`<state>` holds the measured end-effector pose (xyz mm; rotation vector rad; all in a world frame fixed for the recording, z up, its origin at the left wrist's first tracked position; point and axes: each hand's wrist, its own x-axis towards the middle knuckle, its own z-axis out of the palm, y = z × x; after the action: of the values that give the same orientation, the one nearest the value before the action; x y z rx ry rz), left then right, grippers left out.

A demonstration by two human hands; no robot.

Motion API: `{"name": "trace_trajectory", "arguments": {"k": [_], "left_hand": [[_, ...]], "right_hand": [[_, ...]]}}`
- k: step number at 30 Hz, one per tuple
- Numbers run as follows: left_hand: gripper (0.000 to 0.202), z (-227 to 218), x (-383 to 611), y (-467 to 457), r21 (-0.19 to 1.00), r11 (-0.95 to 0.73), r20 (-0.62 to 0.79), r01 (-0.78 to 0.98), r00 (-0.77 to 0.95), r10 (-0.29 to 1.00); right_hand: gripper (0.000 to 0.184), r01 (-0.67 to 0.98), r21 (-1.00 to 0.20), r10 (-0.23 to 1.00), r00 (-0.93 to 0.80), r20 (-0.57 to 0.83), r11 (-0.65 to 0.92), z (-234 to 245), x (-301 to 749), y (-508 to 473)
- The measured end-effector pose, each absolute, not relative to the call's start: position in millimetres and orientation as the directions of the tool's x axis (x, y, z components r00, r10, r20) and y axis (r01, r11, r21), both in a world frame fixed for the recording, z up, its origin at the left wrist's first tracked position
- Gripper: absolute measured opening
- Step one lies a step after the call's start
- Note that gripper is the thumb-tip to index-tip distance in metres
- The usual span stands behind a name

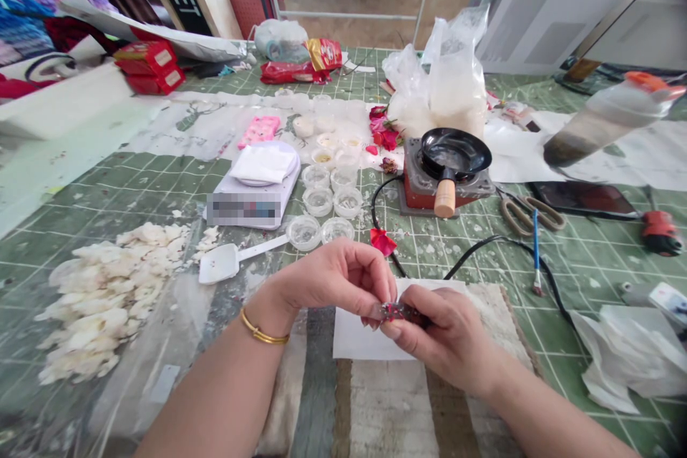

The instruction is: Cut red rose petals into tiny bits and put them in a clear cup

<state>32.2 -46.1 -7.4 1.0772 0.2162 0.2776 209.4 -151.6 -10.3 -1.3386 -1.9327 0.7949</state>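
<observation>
A small dark piece with red specks (397,311) is pinched between both hands above a sheet of white paper (357,340); its exact kind cannot be made out. My left hand (343,279), with a gold bracelet at the wrist, grips its left end with fingertips and thumb. Around its right end, my right hand (448,329) is closed, hiding part of it. The paper lies on a striped cloth (386,408). Just beyond my hands is a red petal (383,242). A white scoop (220,263) rests left of several clear plastic cups (318,200).
A black pan with a wooden handle (445,199) sits on a small hotplate (416,189), its cord curving across the table. Left are wax-like white flakes (101,293) and a scale (252,189). Scissors (529,215), a blue brush (535,250) and crumpled tissue (633,351) lie right.
</observation>
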Motion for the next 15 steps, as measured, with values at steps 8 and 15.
{"name": "trace_trajectory", "arguments": {"k": [8, 15], "left_hand": [[0.012, -5.4, 33.4, -45.9, 0.882, 0.448, -0.032, -0.144, 0.931, 0.364], [0.014, -5.4, 34.7, -44.5, 0.905, 0.412, -0.052, -0.108, 0.932, 0.359]], "right_hand": [[0.036, 0.568, -0.759, 0.946, -0.252, 0.206, 0.317, -10.9, 208.8, -151.0], [0.037, 0.563, -0.762, 0.943, -0.268, 0.199, 0.321, -10.1, 209.3, -151.0]]}}
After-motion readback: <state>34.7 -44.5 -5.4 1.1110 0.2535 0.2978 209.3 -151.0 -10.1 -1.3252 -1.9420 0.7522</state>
